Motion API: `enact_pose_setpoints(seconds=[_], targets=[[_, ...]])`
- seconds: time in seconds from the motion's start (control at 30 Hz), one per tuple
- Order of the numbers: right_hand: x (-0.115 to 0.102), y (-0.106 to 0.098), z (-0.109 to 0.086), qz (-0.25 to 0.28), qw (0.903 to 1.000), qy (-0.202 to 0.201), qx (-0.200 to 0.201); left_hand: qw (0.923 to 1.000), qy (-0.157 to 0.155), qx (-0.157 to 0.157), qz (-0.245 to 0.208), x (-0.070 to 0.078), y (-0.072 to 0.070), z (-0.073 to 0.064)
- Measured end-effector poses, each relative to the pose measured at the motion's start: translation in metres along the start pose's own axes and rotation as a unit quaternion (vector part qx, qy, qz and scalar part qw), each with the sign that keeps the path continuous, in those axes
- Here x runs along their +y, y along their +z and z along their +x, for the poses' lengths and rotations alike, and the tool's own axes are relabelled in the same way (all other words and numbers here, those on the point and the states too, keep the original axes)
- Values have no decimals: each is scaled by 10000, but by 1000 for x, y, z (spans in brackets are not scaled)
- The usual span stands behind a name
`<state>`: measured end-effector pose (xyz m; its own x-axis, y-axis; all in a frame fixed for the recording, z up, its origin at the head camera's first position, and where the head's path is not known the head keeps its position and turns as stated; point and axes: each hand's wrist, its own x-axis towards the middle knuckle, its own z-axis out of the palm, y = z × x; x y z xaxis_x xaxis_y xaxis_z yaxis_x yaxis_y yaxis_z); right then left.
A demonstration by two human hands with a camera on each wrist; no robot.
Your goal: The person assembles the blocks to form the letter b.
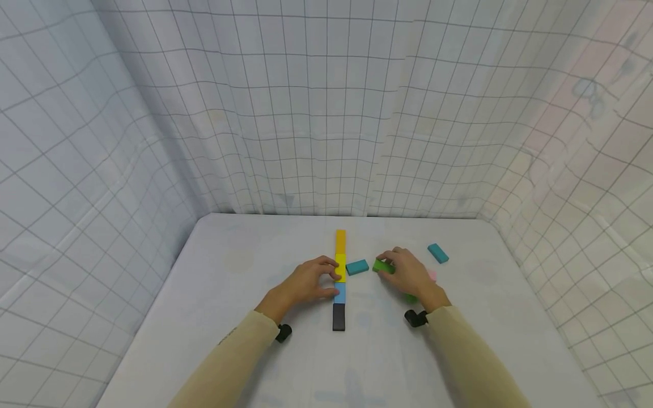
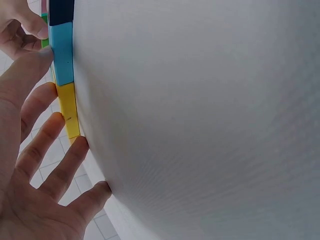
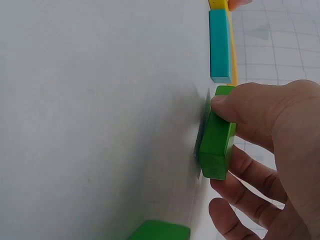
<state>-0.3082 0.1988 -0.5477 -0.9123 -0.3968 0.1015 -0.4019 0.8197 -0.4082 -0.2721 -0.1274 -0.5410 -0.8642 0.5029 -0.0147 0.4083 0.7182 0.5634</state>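
My right hand pinches a green block between thumb and fingers, close over the table. My left hand has its fingers spread along a row of blocks, thumb at the light blue block and fingertips beside the yellow block. The row runs end to end from an orange-yellow block at the far end to a black block nearest me. A teal block lies between the row's yellow block and the held green one.
Another teal block lies at the right on the white table. A pink block and a second green block are partly hidden by the right hand and wrist. Grid-patterned white curtains hang behind and along both sides.
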Motion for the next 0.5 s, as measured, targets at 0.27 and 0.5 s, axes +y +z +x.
enact_pose_setpoints(seconds=[0.27, 0.5], targets=[[-6, 0, 2, 132, 9998, 130, -114, 9997, 226, 64, 72, -2, 0, 0], [-6, 3, 4, 88, 9996, 193, -164, 9998, 146, 56, 87, -1, 0, 0]])
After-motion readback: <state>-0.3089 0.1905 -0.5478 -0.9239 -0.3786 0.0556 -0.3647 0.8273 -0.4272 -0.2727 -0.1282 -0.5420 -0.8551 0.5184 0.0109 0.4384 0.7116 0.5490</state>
